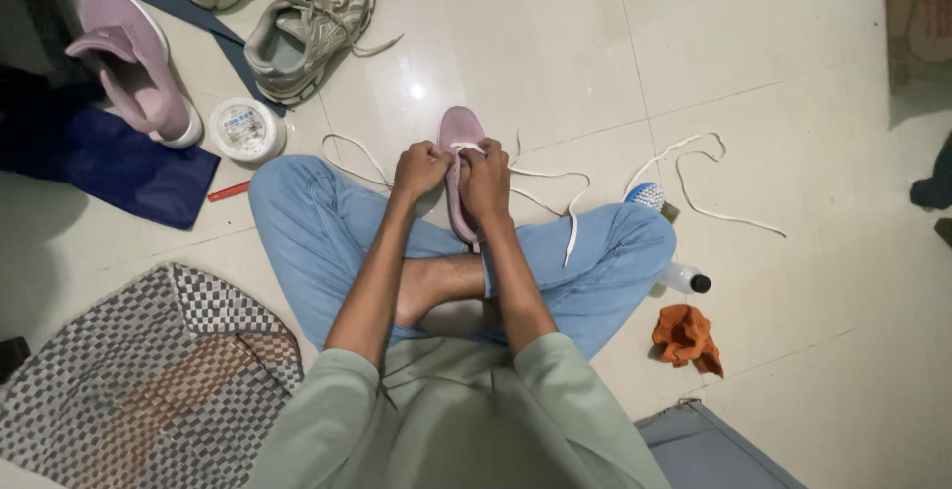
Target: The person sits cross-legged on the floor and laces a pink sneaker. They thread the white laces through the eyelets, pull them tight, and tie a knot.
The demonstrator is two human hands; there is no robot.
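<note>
Both forearms reach forward and converge. The left hand (420, 169) is curled into a loose fist, just beside the right hand (485, 178), whose fingers are bent downward, pinching.

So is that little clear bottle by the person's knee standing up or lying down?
Lying down. The clear bottle rests on its side on the floor tiles, black cap pointing right, beside the jeans-clad knee and above the orange cloth.

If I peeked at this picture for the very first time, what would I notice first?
Right in the middle, the left hand and the right hand grip a pink shoe held above the crossed legs in blue jeans, with a white lace trailing off it. Another pink shoe and a grey sneaker lie on the floor at upper left. An orange cloth sits crumpled by the right knee.
</note>
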